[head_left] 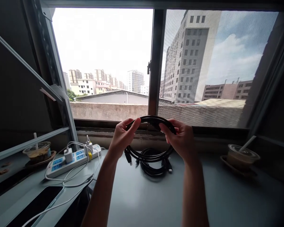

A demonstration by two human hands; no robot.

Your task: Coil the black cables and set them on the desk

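Black and glossy, the raised coil (pixel 156 118) is clamped in both of my hands, held up above the table. My left hand (pixel 124 135) pinches its left side, thumb along the top of the loop; my right hand (pixel 181 135) grips the right side the same way, and the two hands are well apart across the ring. A dark plug (pixel 128 157) hangs at the coil's lower left, near my left wrist.

Just beyond and below, a second black coil (pixel 153 172) lies on the pale table (pixel 144 201), with a connector (pixel 169 166) at its right edge. To the left is a white power strip (pixel 73 162) with chargers plugged in, a white cable (pixel 68 183) looping beside it. In the near left I see a dark-screened phone (pixel 35 206).

A lidded drink cup (pixel 38 151) with a straw stands farther left; another cup (pixel 243 154) sits far right. At the far side, the window (pixel 157 63) looks out on buildings.
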